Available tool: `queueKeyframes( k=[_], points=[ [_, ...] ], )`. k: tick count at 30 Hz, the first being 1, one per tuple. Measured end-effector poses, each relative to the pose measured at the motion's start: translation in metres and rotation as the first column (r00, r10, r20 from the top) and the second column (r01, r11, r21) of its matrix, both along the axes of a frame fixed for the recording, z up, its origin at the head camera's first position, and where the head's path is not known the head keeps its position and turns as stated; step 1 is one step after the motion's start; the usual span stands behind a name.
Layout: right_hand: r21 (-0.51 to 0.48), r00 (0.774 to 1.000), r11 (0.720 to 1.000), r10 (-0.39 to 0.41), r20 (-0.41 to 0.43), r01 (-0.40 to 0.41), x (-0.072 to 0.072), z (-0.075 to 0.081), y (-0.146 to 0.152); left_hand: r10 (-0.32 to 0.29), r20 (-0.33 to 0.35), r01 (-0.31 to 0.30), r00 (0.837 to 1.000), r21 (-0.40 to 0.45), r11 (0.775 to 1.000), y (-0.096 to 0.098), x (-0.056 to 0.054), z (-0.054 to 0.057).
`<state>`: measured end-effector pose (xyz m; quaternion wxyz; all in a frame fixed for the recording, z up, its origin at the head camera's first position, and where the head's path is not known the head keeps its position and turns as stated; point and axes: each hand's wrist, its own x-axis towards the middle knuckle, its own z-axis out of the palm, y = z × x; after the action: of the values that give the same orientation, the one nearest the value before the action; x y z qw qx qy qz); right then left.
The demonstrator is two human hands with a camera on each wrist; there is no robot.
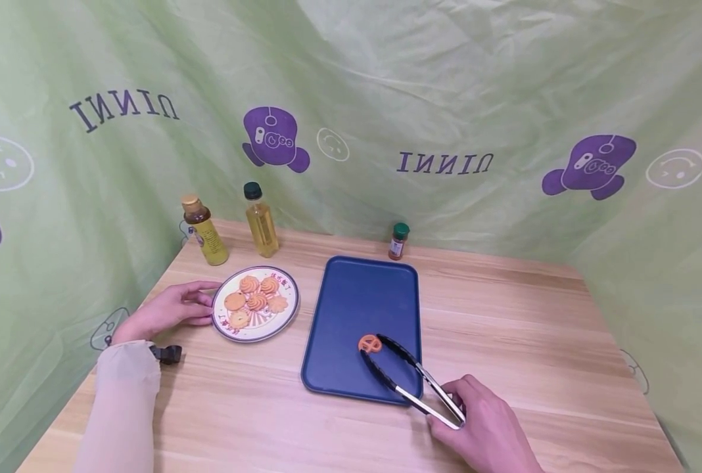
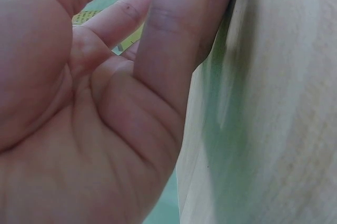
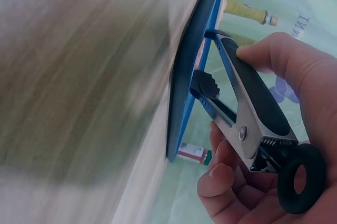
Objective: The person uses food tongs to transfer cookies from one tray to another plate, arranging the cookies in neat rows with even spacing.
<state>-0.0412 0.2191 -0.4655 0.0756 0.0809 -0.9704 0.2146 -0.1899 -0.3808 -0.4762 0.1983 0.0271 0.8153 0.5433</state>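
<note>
My right hand [image 1: 481,427] grips black-and-steel tongs [image 1: 413,378] near the table's front edge. Their tips pinch an orange pretzel-shaped cookie [image 1: 370,343] over the lower part of a blue tray [image 1: 351,295]. In the right wrist view the thumb presses the upper arm of the tongs [image 3: 253,103] beside the edge of the tray [image 3: 192,76]. My left hand [image 1: 170,309] rests on the table with its fingers against the left rim of a round plate [image 1: 223,325], which carries several cookies [image 1: 256,299]. In the left wrist view the palm [image 2: 79,129] fills the frame beside the wooden table [image 2: 274,129].
Two bottles [image 1: 206,231] [image 1: 260,222] stand behind the plate, and a small spice jar [image 1: 397,241] stands behind the tray. A black clip [image 1: 167,355] lies by my left sleeve. Green sheeting walls in the table on the left, back and right.
</note>
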Motion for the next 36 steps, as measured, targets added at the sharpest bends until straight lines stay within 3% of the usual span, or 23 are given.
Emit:
queueKeyframes(
  k=[7,13,18,24,31,36],
  points=[
    [-0.019,0.999,1.000,0.015,-0.035,-0.016,0.000,-0.001,0.000,0.000,0.000,0.000,1.000,-0.008,1.000,0.001,0.001,0.001],
    [-0.035,1.000,0.999,-0.002,-0.001,0.002,-0.001,0.000,-0.002,0.006,0.007,-0.006,1.000,-0.024,1.000,0.002,0.002,0.001],
    [-0.051,1.000,0.999,0.003,0.015,-0.002,-0.005,0.002,-0.005,-0.010,-0.026,0.009,1.000,-0.017,1.000,0.000,0.002,0.000],
    [-0.057,1.000,0.998,0.020,0.022,-0.018,-0.013,0.007,-0.013,-0.006,-0.027,0.006,1.000,-0.003,1.000,0.000,0.002,0.001],
    [-0.068,0.995,0.997,0.053,0.085,-0.048,-0.019,0.008,-0.018,-0.019,-0.028,0.019,0.999,0.009,1.000,0.002,0.003,0.001],
    [-0.066,0.994,0.995,0.083,0.069,-0.079,-0.020,0.006,-0.023,-0.013,-0.026,0.013,1.000,0.013,1.000,0.002,0.004,0.003]
  ],
)
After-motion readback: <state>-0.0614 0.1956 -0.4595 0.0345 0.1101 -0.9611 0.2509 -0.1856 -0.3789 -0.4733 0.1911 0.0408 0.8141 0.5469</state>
